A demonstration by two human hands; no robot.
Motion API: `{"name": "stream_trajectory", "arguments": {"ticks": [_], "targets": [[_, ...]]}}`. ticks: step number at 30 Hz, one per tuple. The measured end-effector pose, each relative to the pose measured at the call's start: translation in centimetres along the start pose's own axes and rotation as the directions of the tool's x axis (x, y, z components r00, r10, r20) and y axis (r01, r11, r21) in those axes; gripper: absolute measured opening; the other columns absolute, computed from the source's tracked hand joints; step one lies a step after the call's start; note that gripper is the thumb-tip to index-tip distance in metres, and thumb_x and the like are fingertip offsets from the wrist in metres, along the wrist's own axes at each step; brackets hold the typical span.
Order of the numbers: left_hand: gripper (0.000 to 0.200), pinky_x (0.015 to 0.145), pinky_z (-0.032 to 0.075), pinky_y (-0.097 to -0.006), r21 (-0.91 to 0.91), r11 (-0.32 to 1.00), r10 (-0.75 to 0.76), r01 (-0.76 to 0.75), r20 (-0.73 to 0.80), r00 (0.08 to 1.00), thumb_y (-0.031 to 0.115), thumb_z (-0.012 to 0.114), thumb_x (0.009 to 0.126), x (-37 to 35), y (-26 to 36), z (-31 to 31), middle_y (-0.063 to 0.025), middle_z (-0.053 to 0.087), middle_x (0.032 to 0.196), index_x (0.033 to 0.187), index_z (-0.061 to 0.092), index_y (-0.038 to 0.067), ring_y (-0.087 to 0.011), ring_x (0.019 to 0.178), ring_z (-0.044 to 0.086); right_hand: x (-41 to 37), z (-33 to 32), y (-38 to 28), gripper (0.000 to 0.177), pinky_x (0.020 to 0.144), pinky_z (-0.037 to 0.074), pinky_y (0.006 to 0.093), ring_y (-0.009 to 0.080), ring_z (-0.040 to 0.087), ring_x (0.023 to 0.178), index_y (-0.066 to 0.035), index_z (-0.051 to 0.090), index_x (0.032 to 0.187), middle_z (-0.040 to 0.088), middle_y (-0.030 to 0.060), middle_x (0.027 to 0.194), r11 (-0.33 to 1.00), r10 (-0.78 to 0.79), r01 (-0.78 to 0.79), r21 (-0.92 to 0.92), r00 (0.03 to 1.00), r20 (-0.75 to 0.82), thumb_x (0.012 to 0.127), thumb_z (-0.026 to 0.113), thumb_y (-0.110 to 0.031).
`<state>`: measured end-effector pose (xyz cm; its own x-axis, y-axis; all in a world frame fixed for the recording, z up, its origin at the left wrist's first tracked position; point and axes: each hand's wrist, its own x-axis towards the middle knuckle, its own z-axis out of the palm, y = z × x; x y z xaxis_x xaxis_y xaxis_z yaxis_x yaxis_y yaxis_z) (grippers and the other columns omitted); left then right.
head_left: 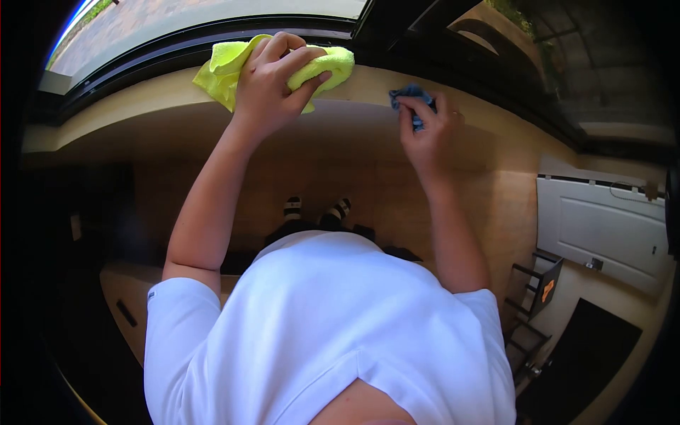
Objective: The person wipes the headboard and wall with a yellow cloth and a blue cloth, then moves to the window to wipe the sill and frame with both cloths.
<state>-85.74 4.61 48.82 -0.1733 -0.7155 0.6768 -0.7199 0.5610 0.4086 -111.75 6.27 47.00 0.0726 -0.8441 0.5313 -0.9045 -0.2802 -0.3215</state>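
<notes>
My left hand presses a bright yellow cloth against the beige window sill, with the fingers curled over the cloth's folded edge. Further right along the sill, my right hand pinches a small blue cloth between its fingertips, on the sill's front edge. Both arms reach forward from my white T-shirt.
A dark window frame runs behind the sill, with paved ground outside. Below are a wooden floor and my striped socks. At right stand a white door, a small dark rack and a dark mat.
</notes>
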Motion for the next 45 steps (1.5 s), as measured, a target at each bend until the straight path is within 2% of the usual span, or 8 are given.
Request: {"name": "stream_trajectory", "arguments": {"ticks": [6,11,14,22,27,33,37,45], "targets": [[0.022,0.067,0.044,-0.0336,0.027,0.998,0.048,-0.048,0.008,0.999,0.021,0.073,0.069,0.4,0.3,0.7,-0.0021,0.055,0.086,0.087,0.066,0.012,-0.0219,0.078,0.052,2.0,-4.9,12.2,0.013,0.076,0.043,0.0438,0.0298,0.055,0.091,-0.017,0.07,0.084,0.056,0.0086,0.095,0.704,0.476,-0.488,-0.516,0.863,-0.167,0.075,0.062,-0.023],[0.02,0.072,0.042,-0.0356,0.039,0.997,0.059,-0.06,0.03,0.998,0.016,0.07,0.07,0.7,1.3,0.4,-0.006,0.055,0.088,0.088,0.065,0.009,-0.0252,0.08,0.052,1.7,1.0,-3.1,0.008,0.077,0.039,0.0426,0.0319,0.052,0.089,-0.017,0.07,0.075,0.055,0.0078,0.087,0.996,0.05,-0.056,-0.066,0.995,-0.083,0.068,0.067,-0.015],[0.021,0.074,0.041,-0.0363,0.06,0.997,0.048,-0.051,0.056,0.997,0.014,0.069,0.071,0.8,1.9,0.3,-0.0075,0.055,0.089,0.09,0.065,0.007,-0.0268,0.083,0.052,2.0,-0.3,0.5,0.007,0.073,0.044,0.0408,0.0344,0.054,0.085,-0.017,0.069,0.075,0.055,0.0092,0.083,0.999,0.006,-0.004,0.043,0.999,-0.036,0.069,0.068,-0.018],[0.021,0.074,0.041,-0.0367,0.089,0.996,0.027,-0.032,0.055,0.998,0.013,0.07,0.07,2.2,7.2,2.8,-0.008,0.056,0.086,0.089,0.066,0.005,-0.0268,0.081,0.052,1.9,-9.0,22.2,0.006,0.069,0.048,0.041,0.0308,0.058,0.078,-0.018,0.07,0.074,0.058,0.0066,0.085,0.803,0.4,-0.46,-0.38,0.887,-0.23,0.072,0.065,-0.021],[0.02,0.073,0.041,-0.0353,0.15,0.986,0.061,-0.078,0.112,0.992,0.013,0.071,0.069,5.2,15.5,9.5,-0.0052,0.056,0.087,0.088,0.067,0.008,-0.024,0.08,0.052,0.9,-8.1,17.5,0.004,0.062,0.046,0.0399,0.0284,0.057,0.075,-0.016,0.07,0.07,0.058,0.0046,0.08,0.995,0.099,-0.097,0.025,0.989,-0.106,0.069,0.066,-0.016],[0.02,0.074,0.043,-0.0352,0.092,0.993,-0.087,0.08,0.084,0.993,0.015,0.07,0.071,6.0,16.1,13.0,-0.0059,0.057,0.088,0.089,0.067,0.007,-0.0253,0.083,0.053,2.4,-11.5,24.2,0.003,0.069,0.042,0.0401,0.0277,0.056,0.08,-0.014,0.068,0.068,0.057,0.004,0.079,0.971,0.145,-0.154,-0.185,0.987,-0.064,0.067,0.067,-0.016],[0.023,0.077,0.041,-0.0333,0.081,0.99,-0.121,0.112,0.111,0.986,0.014,0.068,0.074,6.3,15.5,13.1,-0.0081,0.056,0.09,0.093,0.065,0.001,-0.0251,0.087,0.052,1.7,-10.2,20.1,0.004,0.074,0.04,0.0402,0.0275,0.054,0.086,-0.014,0.068,0.071,0.055,0.0051,0.082,0.991,-0.099,0.104,0.088,0.993,-0.062,0.068,0.067,-0.016],[0.022,0.079,0.04,-0.0309,0.075,0.989,-0.135,0.127,0.109,0.985,0.01,0.065,0.076,5.2,13.9,14.0,-0.0093,0.055,0.095,0.094,0.062,-0.003,-0.0225,0.089,0.051,0.1,-17.2,44.9,0.007,0.064,0.046,0.0404,0.0311,0.057,0.072,-0.016,0.068,0.072,0.058,0.0072,0.08,0.86,0.333,-0.43,-0.276,0.881,-0.335,0.073,0.064,-0.021]]}}
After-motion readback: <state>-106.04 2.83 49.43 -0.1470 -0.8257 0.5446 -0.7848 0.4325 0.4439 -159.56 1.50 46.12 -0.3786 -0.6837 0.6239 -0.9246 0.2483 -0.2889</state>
